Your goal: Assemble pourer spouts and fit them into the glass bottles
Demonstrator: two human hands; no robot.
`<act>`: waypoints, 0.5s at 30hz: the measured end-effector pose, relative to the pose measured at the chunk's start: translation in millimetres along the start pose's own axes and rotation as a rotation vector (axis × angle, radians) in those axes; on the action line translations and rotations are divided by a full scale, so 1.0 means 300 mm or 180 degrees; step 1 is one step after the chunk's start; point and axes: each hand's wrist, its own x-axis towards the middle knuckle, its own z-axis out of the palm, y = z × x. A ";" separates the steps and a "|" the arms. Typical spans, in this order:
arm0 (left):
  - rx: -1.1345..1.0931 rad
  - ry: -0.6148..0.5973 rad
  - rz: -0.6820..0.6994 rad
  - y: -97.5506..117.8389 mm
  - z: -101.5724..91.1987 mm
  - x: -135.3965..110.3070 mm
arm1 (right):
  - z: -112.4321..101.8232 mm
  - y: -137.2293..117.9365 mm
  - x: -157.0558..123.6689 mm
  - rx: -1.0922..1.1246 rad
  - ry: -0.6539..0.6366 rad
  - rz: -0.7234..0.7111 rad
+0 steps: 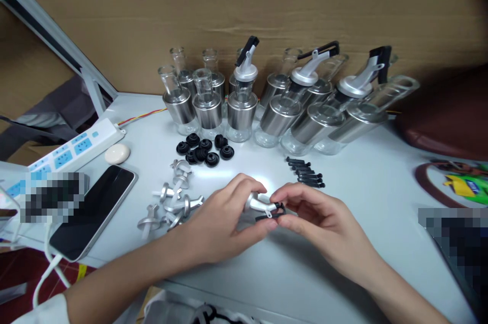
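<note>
My left hand [229,217] grips a silver bottle pourer spout [260,205] by its round base, low over the table. The fingertips of my right hand [324,217] pinch the black flip lever [281,209] at the spout's tip. The lever's arm lies along the spout's near side, beside my left thumb. Left of my hands lies a pile of loose silver spouts [186,204]. Beyond it are several black rubber stoppers [201,154]. Past my right fingers, several black levers [309,177] lie in a row.
Glass bottles with steel sleeves [241,110] stand along the cardboard wall [213,3]; three carry pourers, one being the front pourer [246,70]. On the left are a phone [95,212], a round white object [117,153] and a power strip [72,148]. A dark blurred-out object [465,247] is at right.
</note>
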 end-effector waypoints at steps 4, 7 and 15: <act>0.0204 -0.0179 -0.0043 0.000 -0.008 0.000 | -0.008 0.011 -0.005 0.0215 -0.0036 0.0077; 0.0217 -0.0246 0.0138 -0.003 -0.007 -0.001 | -0.014 0.020 -0.008 0.0347 -0.0148 0.0085; 0.0460 -0.0254 0.0314 -0.006 -0.001 -0.002 | -0.010 0.019 -0.006 0.0559 -0.0207 0.0184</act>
